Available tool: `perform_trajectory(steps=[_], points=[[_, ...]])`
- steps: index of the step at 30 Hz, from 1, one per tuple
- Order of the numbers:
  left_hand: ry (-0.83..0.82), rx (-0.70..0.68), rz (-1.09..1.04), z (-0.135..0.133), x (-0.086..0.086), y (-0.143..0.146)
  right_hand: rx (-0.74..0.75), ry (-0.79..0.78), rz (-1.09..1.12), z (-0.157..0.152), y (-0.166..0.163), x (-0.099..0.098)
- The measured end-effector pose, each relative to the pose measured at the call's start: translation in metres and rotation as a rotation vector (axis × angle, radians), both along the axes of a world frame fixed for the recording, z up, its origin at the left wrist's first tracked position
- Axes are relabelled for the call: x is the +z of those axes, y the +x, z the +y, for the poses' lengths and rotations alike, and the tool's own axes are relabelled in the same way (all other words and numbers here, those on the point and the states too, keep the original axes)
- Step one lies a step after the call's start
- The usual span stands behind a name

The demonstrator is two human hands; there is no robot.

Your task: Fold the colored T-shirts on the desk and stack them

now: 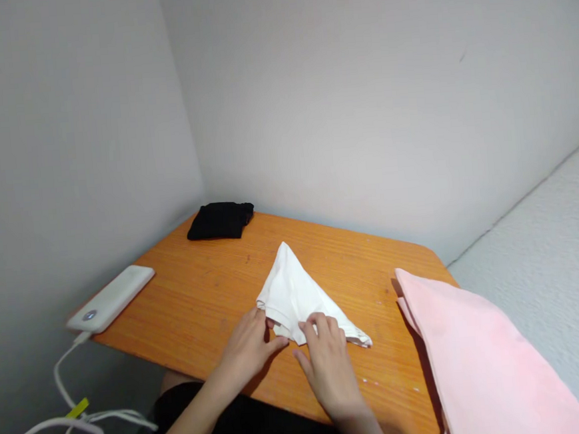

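Note:
A white cloth, folded into a triangle, lies on the wooden table with its peak pointing away from me. At its lower left corner is my left hand, the fingers bent around the layered edge and partly hidden by it. The left thumb stretches along the cloth's near edge. My right hand rests its fingertips on the lower middle of the cloth, fingers loosely bent and thumb apart. To the right, the cloth tapers to a thin corner that neither hand touches.
A folded black cloth lies at the table's far left corner. On the left edge sits a white power bank, its white cable hanging down. Pink fabric covers the right side. Walls border the table behind and left.

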State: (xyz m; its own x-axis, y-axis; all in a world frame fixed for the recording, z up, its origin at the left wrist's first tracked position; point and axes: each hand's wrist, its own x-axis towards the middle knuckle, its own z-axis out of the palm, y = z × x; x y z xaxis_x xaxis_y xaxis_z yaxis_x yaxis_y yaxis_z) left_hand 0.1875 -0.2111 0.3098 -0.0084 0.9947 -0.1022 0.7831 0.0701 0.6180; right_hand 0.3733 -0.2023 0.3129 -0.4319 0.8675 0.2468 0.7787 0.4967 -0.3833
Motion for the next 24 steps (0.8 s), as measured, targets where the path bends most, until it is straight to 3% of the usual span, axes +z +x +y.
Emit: perform_trajectory(steps=[3, 8, 12, 16, 20, 22, 24], points=[[-0.005, 0.016, 0.015, 0.000, 0.003, 0.008, -0.059, -0.019, 0.049, 0.008, -0.002, -0.003], [-0.053, 0.027, -0.014, -0.004, 0.011, 0.015, -0.077, -0.217, 0.468, 0.005, 0.008, 0.008], [-0.024, -0.057, -0.397, -0.009, 0.015, 0.024, -0.044, -0.374, 0.629, -0.011, 0.008, 0.014], [0.047, 0.067, -0.697, -0.013, 0.021, 0.019, -0.186, -0.243, 0.738, -0.014, 0.023, 0.024], [0.212, 0.214, -0.818, -0.006, 0.051, -0.011, -0.411, -0.086, 0.724, -0.002, 0.061, 0.055], [0.310, 0.222, -0.792, -0.001, 0.072, -0.026, -0.402, -0.081, 0.725, 0.001, 0.078, 0.073], [0.412, 0.226, -0.689, 0.003, 0.093, -0.036, -0.274, -0.174, 0.718, -0.001, 0.089, 0.088]])
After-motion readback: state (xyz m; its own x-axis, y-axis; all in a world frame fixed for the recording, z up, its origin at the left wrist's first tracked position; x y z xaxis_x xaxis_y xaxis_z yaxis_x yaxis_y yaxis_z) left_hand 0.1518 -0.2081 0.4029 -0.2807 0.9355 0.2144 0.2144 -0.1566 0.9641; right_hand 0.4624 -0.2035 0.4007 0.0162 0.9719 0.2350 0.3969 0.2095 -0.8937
